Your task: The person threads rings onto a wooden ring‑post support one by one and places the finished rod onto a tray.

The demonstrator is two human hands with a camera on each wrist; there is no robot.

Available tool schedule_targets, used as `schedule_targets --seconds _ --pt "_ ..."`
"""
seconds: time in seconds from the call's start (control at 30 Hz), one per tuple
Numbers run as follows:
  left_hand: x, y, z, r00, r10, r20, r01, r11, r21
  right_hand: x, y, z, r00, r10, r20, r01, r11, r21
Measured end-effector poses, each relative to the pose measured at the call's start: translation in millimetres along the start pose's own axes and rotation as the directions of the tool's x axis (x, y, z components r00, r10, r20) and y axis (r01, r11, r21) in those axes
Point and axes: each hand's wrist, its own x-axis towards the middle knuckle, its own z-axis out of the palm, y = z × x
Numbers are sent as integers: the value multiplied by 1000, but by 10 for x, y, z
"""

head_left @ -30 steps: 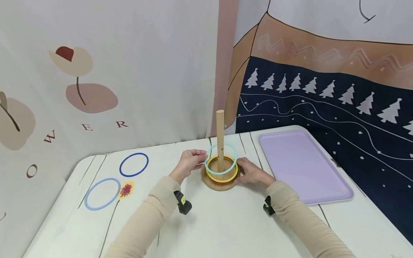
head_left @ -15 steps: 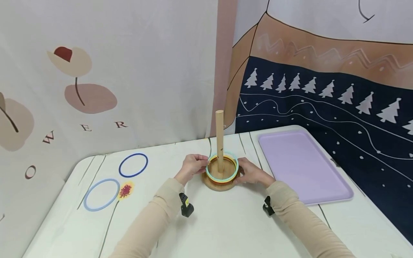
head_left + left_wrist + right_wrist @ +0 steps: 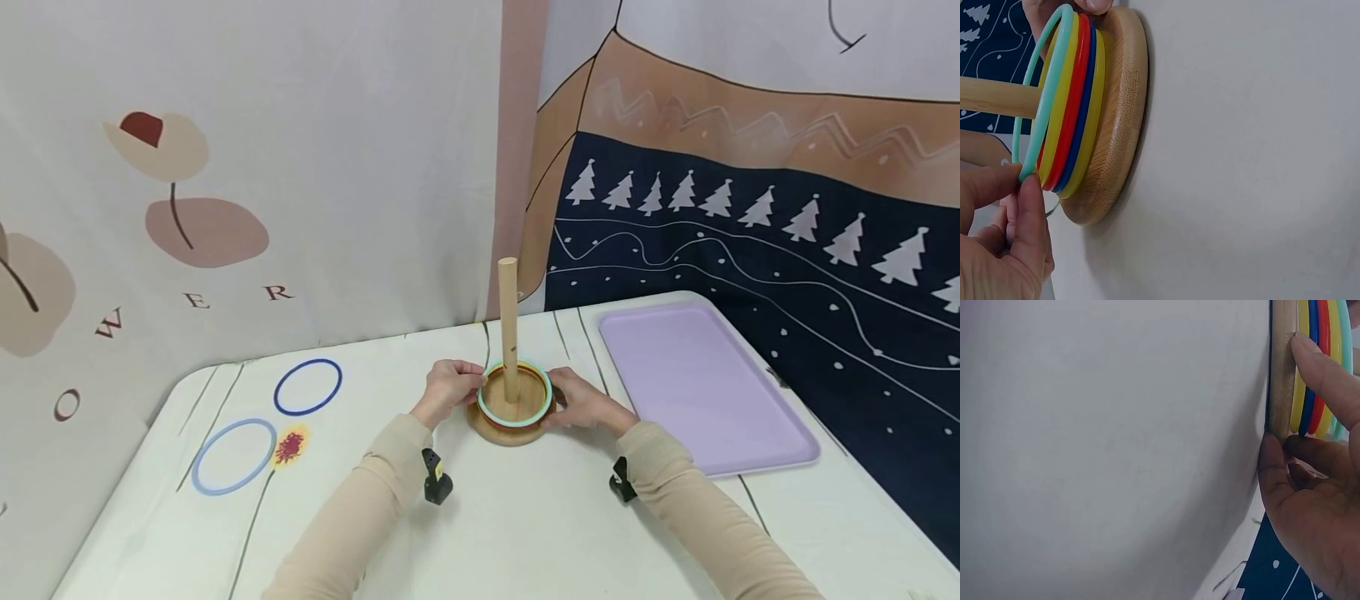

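A wooden peg (image 3: 508,317) rises from a round wooden base (image 3: 1124,106) on the table. Stacked round it, from the bottom up, are a yellow ring (image 3: 1093,112), a blue ring (image 3: 1083,112), a red ring (image 3: 1072,112) and another yellow ring (image 3: 1058,112). Topmost is a mint ring (image 3: 1049,94), also round the peg; its near side is close to the stack, while its far part tilts away. My left hand (image 3: 447,390) pinches that mint ring between thumb and finger. My right hand (image 3: 588,402) grips the base's right edge, thumb on top and a finger underneath.
To the left on the table lie a dark blue ring (image 3: 302,412) and a light blue ring (image 3: 217,492), beside a flower printed on the cloth (image 3: 289,447). A lavender tray (image 3: 705,383) lies at the right. Printed curtains hang behind the table.
My left hand has lowered the mint ring down the peg from above the stack onto its top. My right hand has stayed at the base.
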Motion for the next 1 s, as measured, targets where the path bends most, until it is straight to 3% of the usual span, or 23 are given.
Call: schedule_targets --seconds 0.33,1.0 --pt "-4 -21 9 1000 21 -19 -21 1000 -2 -6 -26 3 1000 17 5 -17 999 52" --pt "-16 -80 -14 1000 30 -3 -30 999 -24 -20 -38 -2 1000 11 -1 -11 999 36"
